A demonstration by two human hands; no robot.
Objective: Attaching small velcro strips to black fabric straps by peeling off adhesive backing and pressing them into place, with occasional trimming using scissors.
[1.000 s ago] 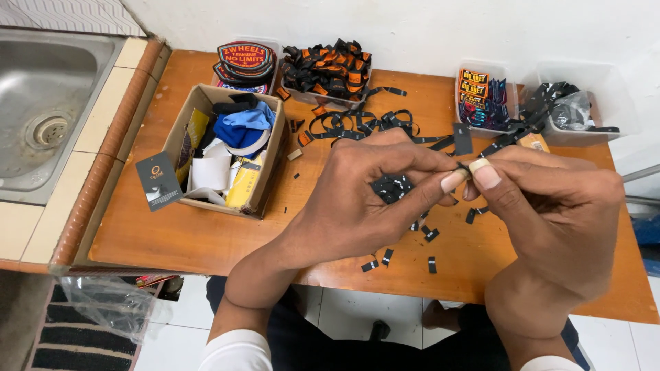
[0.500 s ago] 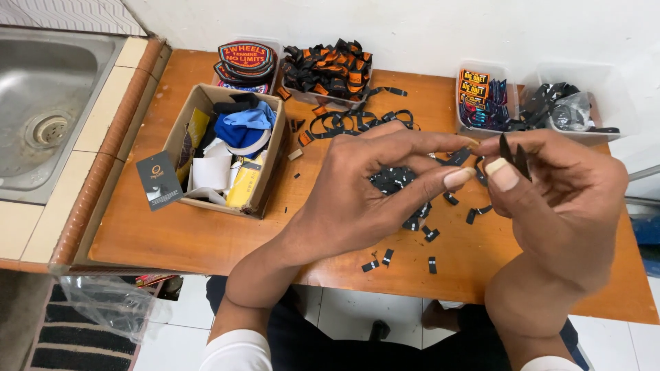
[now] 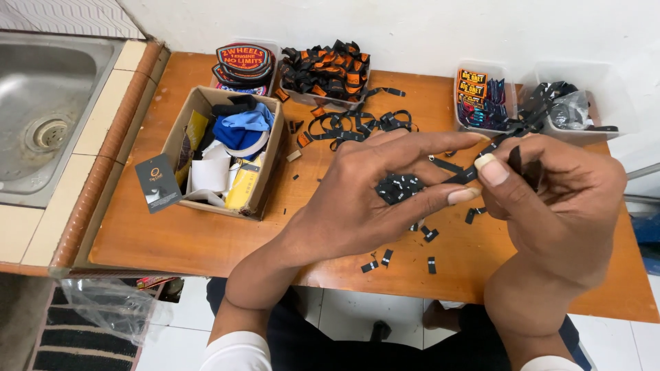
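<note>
1. The left hand [image 3: 364, 199] is spread over the middle of the table [image 3: 172, 240], fingers long and apart, the index and middle fingertips reaching toward 3 o'clock and meeting a thin black strap [image 3: 481, 161].
2. The right hand [image 3: 557, 199] sits at 3 o'clock from it, curled in, with the thumb pressed on the strap; a small dark piece stands up between thumb and forefinger, too thin to make out properly.
3. Both hands are pinched on the strap, which runs up toward 1 o'clock and gets lost among the black bits in the clear tub [image 3: 584, 103] at the far right.
4. A heap of small black tabs [image 3: 399, 187] lies under the left fingers, partly covered by them; loose ones are scattered toward 6 o'clock, near the front edge.
5. At 9 o'clock stands a cardboard box [image 3: 206, 103] stuffed with blue, white and yellow things I can't sort out; a dark card [image 3: 158, 182] leans by it.
6. At 12 o'clock are stacked round patches [image 3: 244, 62], a tray of black-and-orange loops [image 3: 326, 69], and more loops spilled below it.
7. A tub of coloured labels [image 3: 481, 96] stands at 1 o'clock.
8. A steel sink [image 3: 41, 103] is cut off at the left edge; the person's legs show only below the table.
</note>
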